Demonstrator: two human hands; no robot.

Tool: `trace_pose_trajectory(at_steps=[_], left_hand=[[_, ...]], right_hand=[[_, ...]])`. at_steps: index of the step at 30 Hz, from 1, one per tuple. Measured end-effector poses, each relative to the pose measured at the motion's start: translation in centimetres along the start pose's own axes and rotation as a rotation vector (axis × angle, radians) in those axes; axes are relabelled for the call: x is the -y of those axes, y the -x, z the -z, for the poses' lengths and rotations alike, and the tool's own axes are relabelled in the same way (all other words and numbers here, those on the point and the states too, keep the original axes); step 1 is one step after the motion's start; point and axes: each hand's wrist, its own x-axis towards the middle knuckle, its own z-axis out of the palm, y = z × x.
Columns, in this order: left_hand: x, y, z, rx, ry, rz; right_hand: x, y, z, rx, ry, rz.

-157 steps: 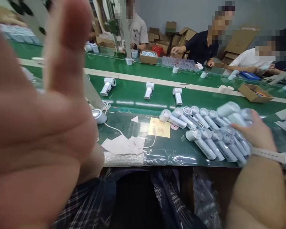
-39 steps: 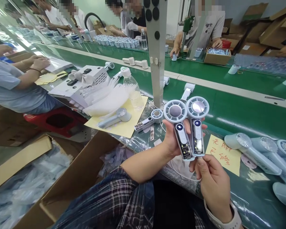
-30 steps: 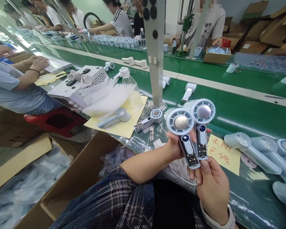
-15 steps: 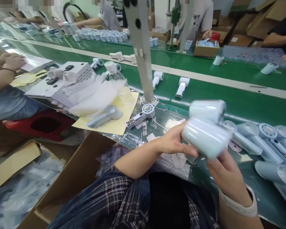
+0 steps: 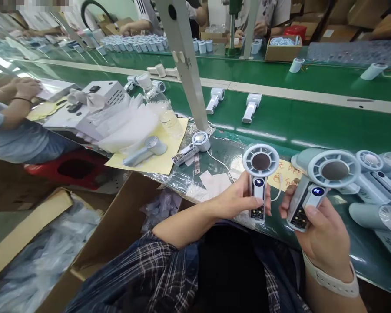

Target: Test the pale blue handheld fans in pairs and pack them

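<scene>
The left fan (image 5: 261, 161) and right fan (image 5: 335, 169), displays lit, are held up right of the metal post (image 5: 189, 65); the left hand (image 5: 243, 200) is wrapped round one handle, the right hand (image 5: 327, 230) round the other; behind them, a partly hidden yellow note (image 5: 284, 171); farther right of the post, stacked fans (image 5: 371, 191); at its foot, another fan (image 5: 200, 139); left of it, a clear bottle (image 5: 167, 115); beneath, a glossy green bench (image 5: 361, 250); beyond the post, a green belt (image 5: 280, 111) and co-workers.

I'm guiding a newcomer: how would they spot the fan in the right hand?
Start at the green bench. Above its near edge, the right hand, with a pale wristband, grips the fan. Its lit display reads 20, unlike the other held fan.
</scene>
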Motion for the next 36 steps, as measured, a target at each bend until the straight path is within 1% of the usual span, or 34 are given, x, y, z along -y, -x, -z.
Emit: trace_pose_trajectory(at_steps=[2,5,7,10,14,17,20,24,25,27,31,36], left_hand=[[-0.4,-0.1,0.1,0.048,-0.068,0.000],[-1.0,0.0,0.3,0.069,-0.137,0.023],[-1.4,0.2,0.4,0.077,-0.125,0.041],[-1.8,0.5,0.5,0.054,-0.093,0.056],[-1.9,0.6,0.6,0.049,-0.084,0.029],[-1.7,0.5,0.7,0.051,-0.077,0.002],[-1.6,0.4,0.9,0.037,-0.096,0.004],[-1.7,0.4,1.2,0.086,-0.130,0.009],[-1.6,0.4,1.2,0.079,-0.135,0.007],[-1.4,0.3,1.4,0.023,-0.131,0.004],[-0.5,0.2,1.7,-0.063,-0.083,0.005],[0.3,0.0,2.0,-0.089,-0.046,-0.004]], right_hand=[[-0.1,0.3,0.0,0.013,0.009,-0.001],[-0.3,0.3,-0.2,0.000,0.016,0.003],[-0.6,0.1,-0.5,0.000,0.019,-0.017],[-0.7,-0.2,-1.0,0.024,0.017,-0.045],[-0.7,-0.4,-1.6,0.065,0.007,-0.052],[-0.7,-0.4,-1.6,0.073,0.015,-0.045],[-0.9,-0.3,-1.4,0.065,0.026,-0.036],[-1.1,-0.3,-1.0,0.050,0.039,-0.019],[-1.2,-0.3,-0.9,0.043,0.052,-0.009],[-1.4,-0.3,-0.8,0.027,0.087,0.008],[-1.6,-0.3,-0.9,0.016,0.094,-0.007],[-1.5,-0.3,-1.4,-0.037,0.028,-0.047]])
